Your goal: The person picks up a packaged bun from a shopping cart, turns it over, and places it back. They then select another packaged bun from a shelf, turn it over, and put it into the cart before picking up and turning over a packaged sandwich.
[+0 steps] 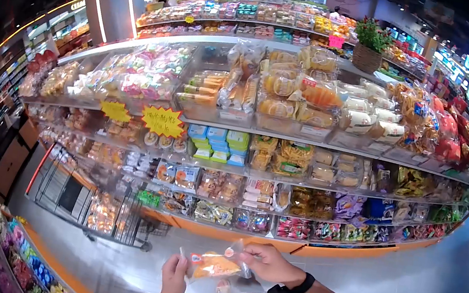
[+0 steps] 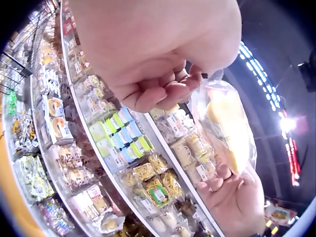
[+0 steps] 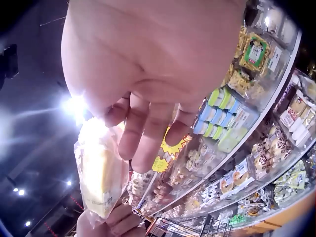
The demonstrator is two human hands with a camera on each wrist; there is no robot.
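Observation:
A clear plastic bag of yellow bread point(image 1: 214, 266) is held up in front of the person's body, stretched between both hands. The left hand point(image 1: 173, 278) pinches its left end between thumb and fingers. At the opposite end, the right hand point(image 1: 272, 264) grips a corner of the clear wrapper. In the left wrist view the bag point(image 2: 228, 128) spans from the left hand point(image 2: 153, 59) to the right hand point(image 2: 237, 202). The right wrist view shows the bread's pale yellow side through the wrapper point(image 3: 101, 170), with the right hand's fingers point(image 3: 136, 131) extending beside it.
A wire shopping cart point(image 1: 79, 198) stands at left, with packages inside. Ahead runs a tiered shelf point(image 1: 231, 126) of packaged breads and snacks, with yellow price signs point(image 1: 163, 121) on its edge. More goods line a low shelf point(image 1: 24, 254) at lower left. Grey floor point(image 1: 350, 269) lies between.

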